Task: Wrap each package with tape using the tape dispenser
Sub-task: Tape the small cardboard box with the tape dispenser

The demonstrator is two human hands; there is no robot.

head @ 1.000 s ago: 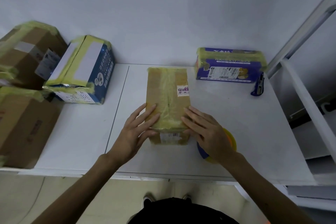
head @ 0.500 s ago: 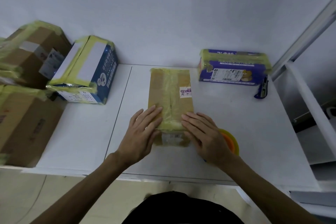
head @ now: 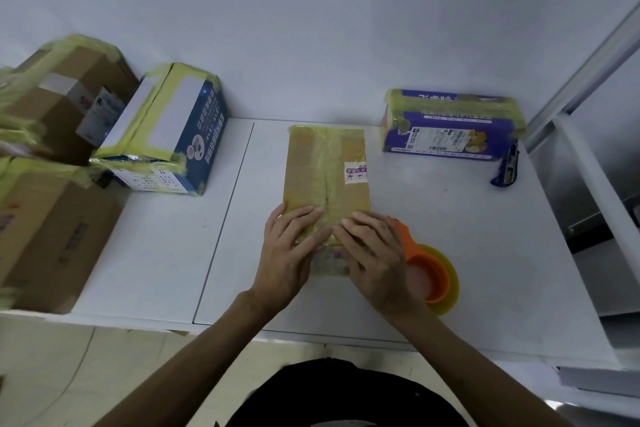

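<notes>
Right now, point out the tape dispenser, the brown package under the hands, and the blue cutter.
tape dispenser [head: 440,271]: head view, orange ring.
brown package [head: 325,166]: head view, taped top face.
blue cutter [head: 508,165]: head view, middle of its body.

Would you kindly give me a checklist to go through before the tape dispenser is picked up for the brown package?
1. The brown package lies flat on the table: ok.
2. The left hand and the right hand press flat on its near taped end: ok.
3. The tape dispenser lies close beside the right hand: ok.
4. A hand is free to take the dispenser: not ok, both press the package.
5. The package's underside is taped: cannot tell.
</notes>
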